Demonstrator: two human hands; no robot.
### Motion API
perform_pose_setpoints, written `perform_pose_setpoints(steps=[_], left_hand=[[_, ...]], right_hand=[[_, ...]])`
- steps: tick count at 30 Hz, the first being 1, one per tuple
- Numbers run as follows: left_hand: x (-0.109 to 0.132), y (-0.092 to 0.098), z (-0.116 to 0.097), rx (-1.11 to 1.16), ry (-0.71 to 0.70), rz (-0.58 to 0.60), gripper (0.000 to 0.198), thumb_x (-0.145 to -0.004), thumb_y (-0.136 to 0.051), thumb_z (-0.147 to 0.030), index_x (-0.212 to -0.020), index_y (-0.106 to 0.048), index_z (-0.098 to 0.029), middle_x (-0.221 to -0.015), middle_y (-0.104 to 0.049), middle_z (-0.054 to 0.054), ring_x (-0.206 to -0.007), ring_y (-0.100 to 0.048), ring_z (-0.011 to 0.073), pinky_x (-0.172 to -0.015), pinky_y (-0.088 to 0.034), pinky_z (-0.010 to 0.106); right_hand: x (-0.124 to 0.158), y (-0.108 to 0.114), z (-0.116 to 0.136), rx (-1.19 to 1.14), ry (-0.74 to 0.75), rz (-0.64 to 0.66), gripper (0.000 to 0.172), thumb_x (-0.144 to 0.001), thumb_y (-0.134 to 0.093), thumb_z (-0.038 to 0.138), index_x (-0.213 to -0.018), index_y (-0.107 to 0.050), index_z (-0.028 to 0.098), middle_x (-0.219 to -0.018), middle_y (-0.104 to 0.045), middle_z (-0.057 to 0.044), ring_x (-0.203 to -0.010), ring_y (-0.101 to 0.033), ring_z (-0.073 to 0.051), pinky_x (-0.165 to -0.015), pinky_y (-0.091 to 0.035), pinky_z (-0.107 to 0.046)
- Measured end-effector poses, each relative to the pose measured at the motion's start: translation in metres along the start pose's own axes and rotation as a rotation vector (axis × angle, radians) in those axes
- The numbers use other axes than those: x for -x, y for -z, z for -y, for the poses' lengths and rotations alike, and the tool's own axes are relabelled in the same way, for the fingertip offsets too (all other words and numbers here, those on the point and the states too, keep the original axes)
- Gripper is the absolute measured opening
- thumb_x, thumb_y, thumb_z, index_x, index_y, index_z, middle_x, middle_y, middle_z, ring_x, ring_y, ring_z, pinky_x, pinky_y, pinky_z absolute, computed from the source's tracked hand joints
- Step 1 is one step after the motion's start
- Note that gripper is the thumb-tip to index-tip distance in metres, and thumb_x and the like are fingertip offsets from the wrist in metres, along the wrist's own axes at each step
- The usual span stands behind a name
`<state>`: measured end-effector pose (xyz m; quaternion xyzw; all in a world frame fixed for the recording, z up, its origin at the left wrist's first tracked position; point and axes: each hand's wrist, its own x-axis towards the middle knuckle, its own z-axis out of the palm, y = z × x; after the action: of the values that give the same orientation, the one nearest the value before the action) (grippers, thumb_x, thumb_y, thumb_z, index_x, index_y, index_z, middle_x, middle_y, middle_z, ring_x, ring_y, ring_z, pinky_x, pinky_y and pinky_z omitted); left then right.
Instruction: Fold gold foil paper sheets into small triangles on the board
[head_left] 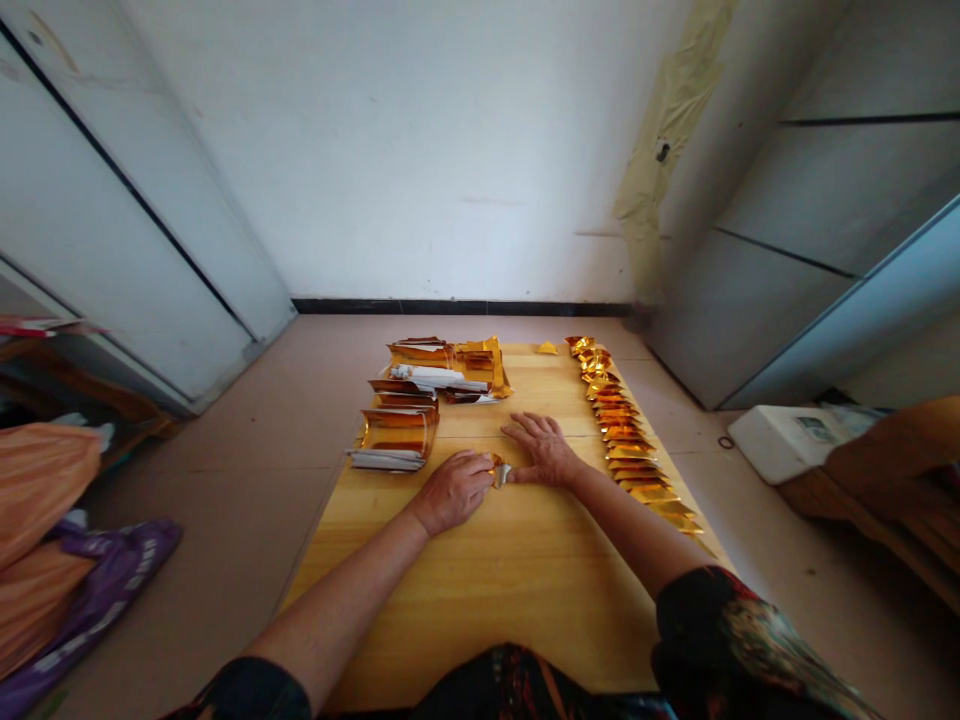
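A small piece of gold foil paper (501, 471) with a pale back lies on the wooden table (480, 580) between my hands. My left hand (454, 491) has its fingers closed on the paper's left side. Spread flat on the tabletop, my right hand (546, 452) has its thumb reaching to the paper's right edge. Left of and beyond my hands sit stacks of curved gold sheets (397, 432), some showing white backs. Along the table's right side runs a row of folded gold foil pieces (626, 435), overlapping one another.
A single small gold piece (547, 348) lies near the table's far edge. A white wall (450, 170) stands beyond. To the left are a purple bag (124, 590) and orange cloth or bag (45, 490); to the right, a white box (776, 440) beside a wooden piece of furniture (892, 470).
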<state>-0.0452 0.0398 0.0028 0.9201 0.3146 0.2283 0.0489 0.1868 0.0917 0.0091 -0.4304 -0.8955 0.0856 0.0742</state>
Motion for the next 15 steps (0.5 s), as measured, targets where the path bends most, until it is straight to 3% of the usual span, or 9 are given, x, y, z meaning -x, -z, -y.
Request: perform_pose_setpoints(steps=[8,15], left_hand=[[-0.001,0.001,-0.002,-0.009,0.007,-0.01,0.021,-0.084,-0.044,-0.013,-0.092,-0.063,-0.019,-0.104,-0.063,0.006,-0.101,-0.056,0.0167,-0.099,-0.041,0.038],[-0.001,0.001,-0.002,-0.011,0.003,0.0,0.019,-0.085,-0.044,-0.014,-0.087,-0.062,-0.019,-0.098,-0.063,0.005,-0.097,-0.057,0.0163,-0.097,-0.042,0.038]], right_hand=[[0.006,0.005,0.014,-0.002,0.11,-0.008,0.061,-0.078,-0.054,0.062,-0.128,-0.051,0.028,-0.137,-0.044,-0.01,-0.126,-0.032,-0.03,-0.103,-0.018,-0.051],[0.011,0.009,0.035,-0.083,0.129,-0.06,0.046,-0.084,-0.052,0.054,-0.118,-0.059,0.023,-0.109,-0.06,-0.01,-0.1,-0.049,-0.023,-0.087,-0.033,-0.037]])
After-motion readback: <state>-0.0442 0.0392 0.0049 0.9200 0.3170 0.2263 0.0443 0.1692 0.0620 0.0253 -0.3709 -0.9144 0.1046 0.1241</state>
